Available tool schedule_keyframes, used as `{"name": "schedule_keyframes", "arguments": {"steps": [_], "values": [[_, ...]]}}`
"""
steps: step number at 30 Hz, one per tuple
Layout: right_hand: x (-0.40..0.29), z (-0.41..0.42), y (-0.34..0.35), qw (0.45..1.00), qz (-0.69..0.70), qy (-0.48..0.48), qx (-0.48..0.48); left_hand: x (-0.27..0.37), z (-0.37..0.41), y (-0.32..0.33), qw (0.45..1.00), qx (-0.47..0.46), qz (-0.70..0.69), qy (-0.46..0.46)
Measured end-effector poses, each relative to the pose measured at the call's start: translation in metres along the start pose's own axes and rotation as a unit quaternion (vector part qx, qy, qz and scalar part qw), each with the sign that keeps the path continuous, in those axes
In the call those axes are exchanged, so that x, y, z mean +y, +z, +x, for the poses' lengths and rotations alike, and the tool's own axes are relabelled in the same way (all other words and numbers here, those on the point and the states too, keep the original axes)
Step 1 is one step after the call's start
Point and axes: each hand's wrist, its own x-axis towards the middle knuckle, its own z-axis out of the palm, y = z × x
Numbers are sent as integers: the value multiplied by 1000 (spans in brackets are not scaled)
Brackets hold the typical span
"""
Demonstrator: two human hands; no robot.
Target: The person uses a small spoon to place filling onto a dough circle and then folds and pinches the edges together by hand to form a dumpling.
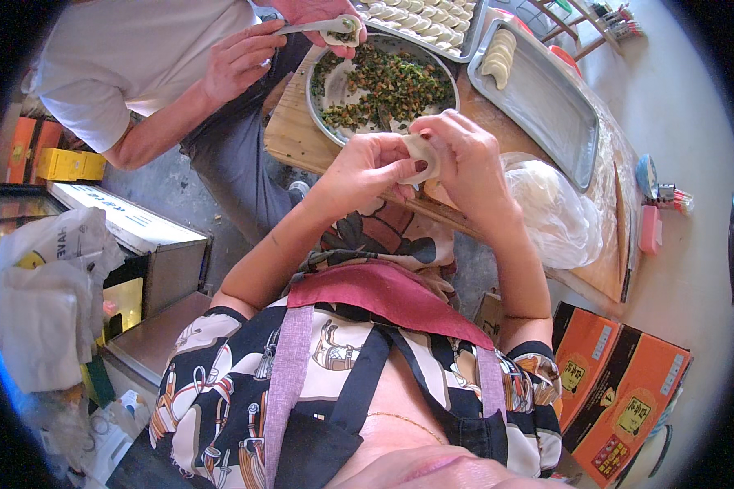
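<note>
Both my hands are together in front of me, near the rim of a round metal basin [309, 98] of chopped green and orange filling [397, 79]. A pale dumpling wrapper [427, 160] is between them. My left hand [373, 162] grips its left side, the thumb on its face. On its upper right edge are the fingers of my right hand [465, 153]. Whether filling lies inside my wrapper is hidden. Across the basin, a co-worker's hand [241, 58] holds a flat spreader [312, 27] against a filled wrapper [342, 33] in the other palm.
A metal tray [535, 122] with a short row of dumplings [500, 58] lies on the wooden table [293, 134], right of the basin. Behind stands a tray full of dumplings [422, 18]. A clear plastic bag [550, 214] sits by my right forearm. Orange boxes [624, 391] stand lower right.
</note>
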Motion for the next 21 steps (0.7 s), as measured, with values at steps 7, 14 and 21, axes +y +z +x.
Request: {"name": "schedule_keyframes", "arguments": {"steps": [7, 14, 21], "values": [[7, 7, -15, 959, -201, -157, -120, -1, 2, 3, 1000, 1, -5, -17], [6, 14, -28, 946, -204, -142, -206, -3, 7, 1, 999, -37, -4, 9], [-1, 12, -27, 977, -151, -97, -116, 1, 6, 3, 998, -32, -30, 37]]}}
